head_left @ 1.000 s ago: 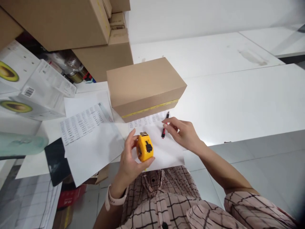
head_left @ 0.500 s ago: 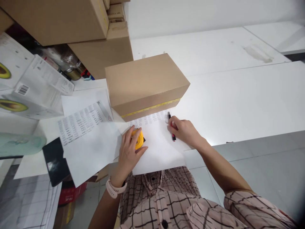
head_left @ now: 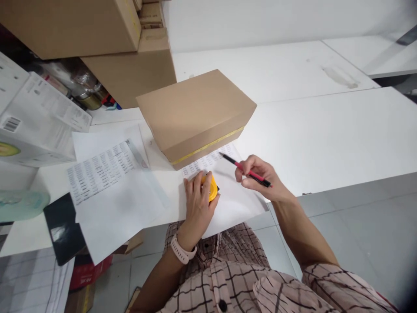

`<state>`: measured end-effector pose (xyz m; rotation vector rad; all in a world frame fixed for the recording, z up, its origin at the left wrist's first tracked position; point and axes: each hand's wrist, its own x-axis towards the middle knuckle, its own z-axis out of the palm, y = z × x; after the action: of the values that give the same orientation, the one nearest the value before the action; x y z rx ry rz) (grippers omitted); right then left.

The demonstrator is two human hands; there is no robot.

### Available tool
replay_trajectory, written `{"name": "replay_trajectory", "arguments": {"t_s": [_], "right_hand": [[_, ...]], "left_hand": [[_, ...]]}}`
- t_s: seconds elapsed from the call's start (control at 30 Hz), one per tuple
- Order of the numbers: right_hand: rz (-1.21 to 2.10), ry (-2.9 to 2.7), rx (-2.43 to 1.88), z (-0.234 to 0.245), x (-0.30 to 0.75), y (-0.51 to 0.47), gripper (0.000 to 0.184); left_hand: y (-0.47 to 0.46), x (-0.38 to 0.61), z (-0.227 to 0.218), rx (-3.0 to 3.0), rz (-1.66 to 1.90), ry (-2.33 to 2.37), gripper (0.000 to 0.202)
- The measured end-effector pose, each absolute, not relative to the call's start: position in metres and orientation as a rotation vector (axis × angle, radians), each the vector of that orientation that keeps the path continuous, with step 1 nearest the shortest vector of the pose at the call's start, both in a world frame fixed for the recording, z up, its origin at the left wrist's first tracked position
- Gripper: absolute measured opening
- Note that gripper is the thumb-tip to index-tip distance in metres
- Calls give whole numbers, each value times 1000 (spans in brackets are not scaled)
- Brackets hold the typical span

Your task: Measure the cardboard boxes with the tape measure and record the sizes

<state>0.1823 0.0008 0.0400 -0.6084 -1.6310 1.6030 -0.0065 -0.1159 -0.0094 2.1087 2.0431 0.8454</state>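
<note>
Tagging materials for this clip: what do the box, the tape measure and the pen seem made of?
The box looks like plain brown cardboard, matte, with folded edges. The tape measure has a yellow case, probably hard plastic, smooth; the left hand covers most of it. The pen in the right hand seems plastic, red barrel, black ends.

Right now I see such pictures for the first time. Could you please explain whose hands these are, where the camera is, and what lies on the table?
No machine is here: a person wears a camera on the head, so the picture looks down on that person's own two hands. The left hand covers and grips a yellow tape measure on a printed sheet. The right hand holds a red and black pen. On the white table stands a brown cardboard box; more sheets lie left of it.
</note>
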Motion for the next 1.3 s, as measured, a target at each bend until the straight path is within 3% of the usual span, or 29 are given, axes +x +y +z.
{"name": "replay_trajectory", "arguments": {"t_s": [0.1,0.23,0.4,0.63,1.0,1.3], "right_hand": [[1600,-1675,-736,33,164,11,39],[1830,-1688,-730,21,152,29,59],[1719,-1596,-925,4,141,39,38],[1682,-1558,-936,0,136,41,43],[1523,-1617,-1038,-8,131,40,30],[1168,-1776,-1164,-11,132,39,32]], "left_hand": [[-114,-12,-5,2148,797,2022,67],[-113,-25,-2,2192,777,1963,67],[-113,-27,-5,2168,824,1943,66],[-112,-27,-5,2132,827,1901,68],[-111,-27,-4,2111,847,1885,65],[-112,-27,-3,2115,847,1874,65]]}}
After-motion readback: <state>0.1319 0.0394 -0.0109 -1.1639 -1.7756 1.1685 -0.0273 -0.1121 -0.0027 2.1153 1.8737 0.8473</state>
